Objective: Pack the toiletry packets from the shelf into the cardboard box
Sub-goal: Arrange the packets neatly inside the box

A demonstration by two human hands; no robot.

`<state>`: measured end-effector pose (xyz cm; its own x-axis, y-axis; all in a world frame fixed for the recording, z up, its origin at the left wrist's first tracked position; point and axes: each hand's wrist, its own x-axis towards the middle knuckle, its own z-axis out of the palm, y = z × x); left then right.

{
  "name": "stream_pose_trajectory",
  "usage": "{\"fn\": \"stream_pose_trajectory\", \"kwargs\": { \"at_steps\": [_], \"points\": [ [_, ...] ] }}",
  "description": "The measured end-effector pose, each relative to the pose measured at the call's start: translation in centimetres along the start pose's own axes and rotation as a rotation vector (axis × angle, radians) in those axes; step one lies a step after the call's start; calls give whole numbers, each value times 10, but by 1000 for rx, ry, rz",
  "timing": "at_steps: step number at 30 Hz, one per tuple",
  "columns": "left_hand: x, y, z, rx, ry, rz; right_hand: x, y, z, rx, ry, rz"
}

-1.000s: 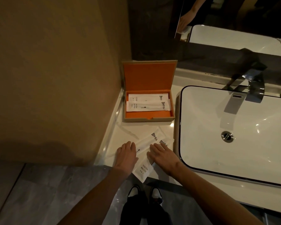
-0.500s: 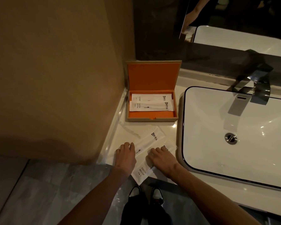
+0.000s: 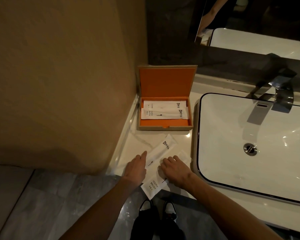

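Note:
An open cardboard box (image 3: pixel 164 127) with an orange lining stands at the back left of the white counter, its lid upright. Two white packets (image 3: pixel 163 110) lie flat inside it, one marked comb and one toothbrush. In front of the box a long white toothbrush packet (image 3: pixel 160 149) lies at a slant on the counter, its near end marked TOOTH BRUSH and hanging over the front edge. Another white packet (image 3: pixel 183 154) lies partly under it. My left hand (image 3: pixel 136 168) rests flat at the slanted packet's left side. My right hand (image 3: pixel 176 168) presses down on the packets with bent fingers.
A white basin (image 3: pixel 249 144) with a black rim fills the counter to the right, with a metal tap (image 3: pixel 280 96) at its back. A tan wall (image 3: pixel 68 84) stands close on the left. A mirror (image 3: pixel 249 23) runs along the back. The counter (image 3: pixel 140 142) ends at my feet.
Both hands stay on the packets. My right hand has slid slightly and the top packet has shifted a little; the camera has moved closer.

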<state>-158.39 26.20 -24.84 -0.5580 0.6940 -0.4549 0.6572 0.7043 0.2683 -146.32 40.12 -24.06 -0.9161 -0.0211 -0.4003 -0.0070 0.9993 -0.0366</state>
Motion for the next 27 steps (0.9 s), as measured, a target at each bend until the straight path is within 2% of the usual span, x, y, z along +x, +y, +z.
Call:
{"fn": "stream_pose_trajectory", "kwargs": {
  "at_steps": [9, 19, 27],
  "points": [
    [-7, 0, -4, -102, 30, -12, -7, -7, -11, -5, 6, -38],
    [-11, 7, -19, -187, 53, -62, -12, -12, -23, -54, 72, 25],
    [-12, 8, -42, -253, 116, -29, -24, -3, -46, -122, 135, 84]
  ]
}}
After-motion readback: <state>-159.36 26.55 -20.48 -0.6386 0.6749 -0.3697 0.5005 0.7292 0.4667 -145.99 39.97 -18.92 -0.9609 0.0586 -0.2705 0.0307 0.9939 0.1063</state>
